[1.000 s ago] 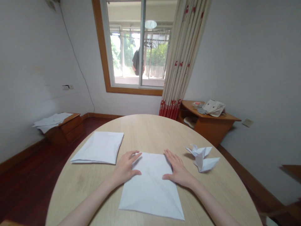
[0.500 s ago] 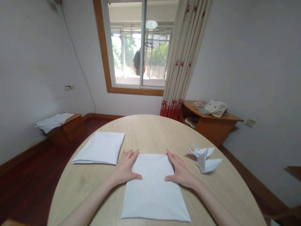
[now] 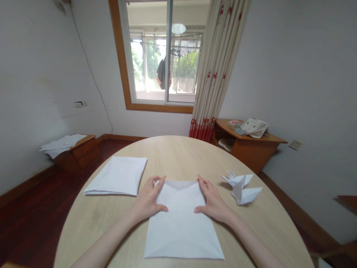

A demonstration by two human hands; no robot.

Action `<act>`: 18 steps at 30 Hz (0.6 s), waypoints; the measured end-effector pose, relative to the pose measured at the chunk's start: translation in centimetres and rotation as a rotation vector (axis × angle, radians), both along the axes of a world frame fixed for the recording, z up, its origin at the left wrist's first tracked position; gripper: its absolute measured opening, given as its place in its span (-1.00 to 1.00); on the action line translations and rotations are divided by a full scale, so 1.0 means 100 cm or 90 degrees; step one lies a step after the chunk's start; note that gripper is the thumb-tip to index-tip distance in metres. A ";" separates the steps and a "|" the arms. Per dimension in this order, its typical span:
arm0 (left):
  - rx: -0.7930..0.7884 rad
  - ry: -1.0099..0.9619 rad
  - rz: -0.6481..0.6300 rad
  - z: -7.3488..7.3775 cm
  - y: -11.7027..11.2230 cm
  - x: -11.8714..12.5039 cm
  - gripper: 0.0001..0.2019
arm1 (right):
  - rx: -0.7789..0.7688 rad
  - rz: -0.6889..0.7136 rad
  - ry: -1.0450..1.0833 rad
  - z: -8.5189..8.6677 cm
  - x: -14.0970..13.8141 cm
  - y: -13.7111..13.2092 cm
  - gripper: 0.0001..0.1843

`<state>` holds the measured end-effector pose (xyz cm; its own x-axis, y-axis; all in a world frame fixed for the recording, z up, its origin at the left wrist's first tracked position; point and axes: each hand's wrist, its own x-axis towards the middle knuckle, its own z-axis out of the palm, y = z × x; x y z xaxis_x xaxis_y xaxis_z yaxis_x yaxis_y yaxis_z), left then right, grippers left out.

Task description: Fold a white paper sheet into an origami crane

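Observation:
A white sheet of paper [image 3: 180, 227] lies in front of me on the round table, with faint crease lines across it. My left hand [image 3: 149, 199] holds its left side, the thumb resting on top and the fingers along the far left corner. At the right side my right hand [image 3: 213, 201] grips it the same way, thumb over the paper and fingertips at the far right corner. How far the fingers reach under the sheet is hidden. Near my left hand is a stack of white paper [image 3: 117, 175]. Two folded paper cranes [image 3: 237, 180] [image 3: 248, 195] stand beyond my right hand.
The pale wooden table [image 3: 178, 156] has a curved edge all round. Behind it on the left is a low drawer cabinet [image 3: 87, 152] with papers on top. A brown corner cabinet [image 3: 251, 152] with a cloth bag stands at the back right, beside a curtain [image 3: 214, 70].
Both hands keep their places on the sheet. Shading near the paper's far edge has changed, with a darker patch there now. The view has shifted slightly.

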<state>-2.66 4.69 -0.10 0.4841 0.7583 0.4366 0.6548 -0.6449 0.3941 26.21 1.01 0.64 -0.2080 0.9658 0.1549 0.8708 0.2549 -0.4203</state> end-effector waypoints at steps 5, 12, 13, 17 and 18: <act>0.009 -0.008 -0.012 -0.002 0.003 0.001 0.07 | 0.005 0.013 0.021 0.001 0.000 0.001 0.25; 0.039 0.006 0.004 -0.002 0.005 0.002 0.05 | 0.027 0.061 0.078 -0.004 0.004 0.007 0.26; 0.046 0.011 0.008 -0.002 0.005 0.002 0.05 | 0.040 0.065 0.070 -0.005 0.005 0.008 0.26; 0.084 0.043 0.002 0.001 0.005 0.002 0.08 | 0.104 0.076 0.001 -0.008 0.007 0.011 0.22; 0.093 0.051 0.001 0.002 0.005 0.002 0.08 | 0.119 0.078 -0.017 -0.009 0.008 0.011 0.19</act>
